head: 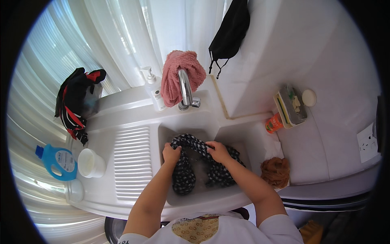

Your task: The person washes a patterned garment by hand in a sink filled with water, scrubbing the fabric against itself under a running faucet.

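Note:
A wet-looking black-and-white patterned cloth (185,180) hangs in a bent loop between my two hands, its lower parts lying in the sink basin (202,195). My left hand (172,153) grips the cloth at the left of the loop, near the basin's left wall. On the right, my right hand (218,151) pinches the same cloth between thumb and fingers. The basin holds cloudy water, which hides some of the fabric. Behind the basin stands a chrome faucet (185,85) with a pink towel (171,82) draped over it.
Left of the basin is a ribbed washboard (132,163), then a white tub (91,163) and a blue detergent bottle (59,161). A pump bottle (156,93) stands by the faucet. At right sit a brown mesh cloth (275,172), an orange container (273,123) and a soap tray (291,105).

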